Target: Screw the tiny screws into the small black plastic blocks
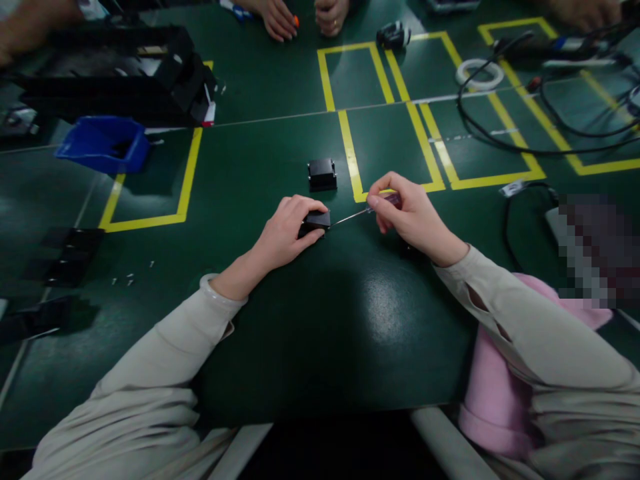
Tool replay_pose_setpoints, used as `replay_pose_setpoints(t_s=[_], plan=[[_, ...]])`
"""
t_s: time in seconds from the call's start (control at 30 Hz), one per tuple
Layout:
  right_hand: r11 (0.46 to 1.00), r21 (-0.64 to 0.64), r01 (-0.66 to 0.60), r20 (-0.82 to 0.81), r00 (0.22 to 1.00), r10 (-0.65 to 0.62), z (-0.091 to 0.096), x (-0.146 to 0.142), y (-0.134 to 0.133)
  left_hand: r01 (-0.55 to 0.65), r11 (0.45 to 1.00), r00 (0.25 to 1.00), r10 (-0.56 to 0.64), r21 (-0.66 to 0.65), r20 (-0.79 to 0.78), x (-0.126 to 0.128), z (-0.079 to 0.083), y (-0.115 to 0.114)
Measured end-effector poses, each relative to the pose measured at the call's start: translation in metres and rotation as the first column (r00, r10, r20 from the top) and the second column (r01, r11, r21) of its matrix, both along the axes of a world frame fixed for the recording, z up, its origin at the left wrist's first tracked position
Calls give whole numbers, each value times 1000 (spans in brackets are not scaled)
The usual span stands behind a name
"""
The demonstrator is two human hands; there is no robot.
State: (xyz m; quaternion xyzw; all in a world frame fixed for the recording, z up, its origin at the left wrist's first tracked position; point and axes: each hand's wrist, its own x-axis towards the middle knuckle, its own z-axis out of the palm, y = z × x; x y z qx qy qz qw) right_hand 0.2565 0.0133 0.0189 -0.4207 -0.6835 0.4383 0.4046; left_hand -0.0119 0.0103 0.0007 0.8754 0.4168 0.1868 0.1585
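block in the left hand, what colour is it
Black; the block in the left hand shows best in the head view, the only one.

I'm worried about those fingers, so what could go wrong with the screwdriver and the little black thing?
The screwdriver in the right hand might slip: its tip is close to the left hand, so it could poke a finger. The black block could twist too, if the left hand's grip loosens. And the tiny pale bits lying loose on the green table might get knocked away.
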Motion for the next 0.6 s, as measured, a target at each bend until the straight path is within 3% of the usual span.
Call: replay_pose_setpoints(t_s=[0.6], plan=[[1000, 30, -3, -15, 1000, 4, -2, 0, 1, 3, 1000, 1000, -3, 18, 4, 0, -1, 0]])
